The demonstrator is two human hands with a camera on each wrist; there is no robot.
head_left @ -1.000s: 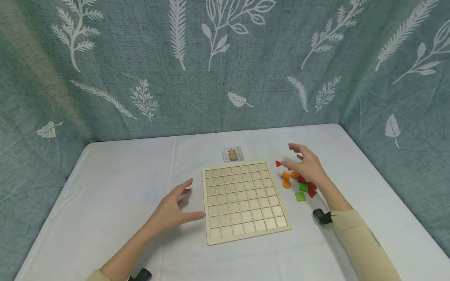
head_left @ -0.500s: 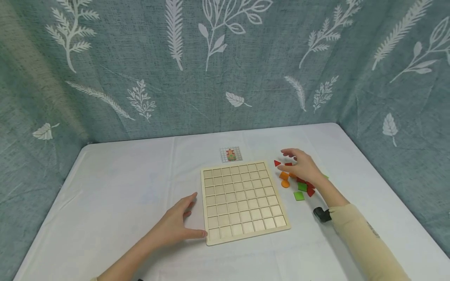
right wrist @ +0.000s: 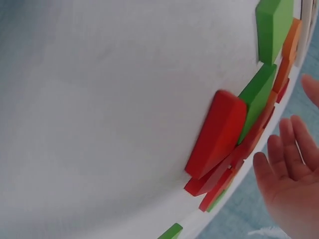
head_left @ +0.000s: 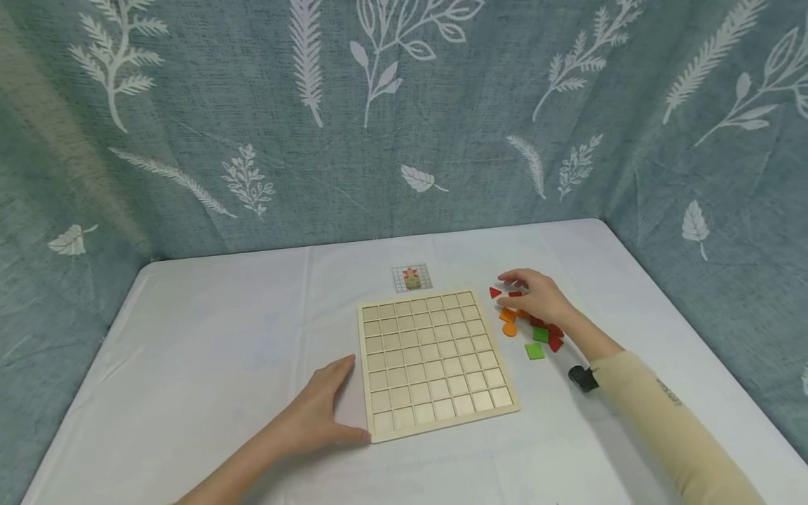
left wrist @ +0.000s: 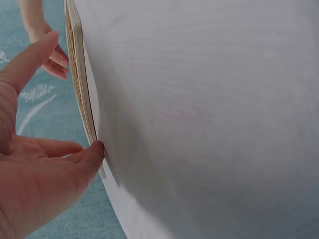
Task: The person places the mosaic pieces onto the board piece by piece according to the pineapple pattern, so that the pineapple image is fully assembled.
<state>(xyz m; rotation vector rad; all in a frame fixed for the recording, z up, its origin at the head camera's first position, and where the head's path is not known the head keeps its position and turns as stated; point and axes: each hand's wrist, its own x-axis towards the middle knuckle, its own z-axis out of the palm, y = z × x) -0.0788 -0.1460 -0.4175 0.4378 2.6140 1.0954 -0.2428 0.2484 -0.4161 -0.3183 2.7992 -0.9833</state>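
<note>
A pale wooden board [head_left: 440,351] with a grid of square recesses lies mid-table. At its left side is my left hand [head_left: 318,414], thumb at the near corner and fingers spread beside the edge; in the left wrist view a fingertip meets the board's edge [left wrist: 82,74]. My right hand [head_left: 539,296] hovers over coloured pieces right of the board, fingers loosely bent, partly hiding them. These include a red triangle [head_left: 495,292], an orange disc [head_left: 510,329] and a green square [head_left: 534,351]. The right wrist view shows no piece between the fingers of the right hand [right wrist: 291,174].
Behind the board lies a small gridded card [head_left: 412,278] with a coloured picture. A white cloth [head_left: 208,351] covers the table, and a leaf-patterned curtain [head_left: 353,182] hangs beyond it. A black device [head_left: 582,379] is on the right wrist.
My left hand has slid toward me along the board's left side, thumb now at the near corner. My right hand has sunk lower over the pieces and shifted slightly left.
</note>
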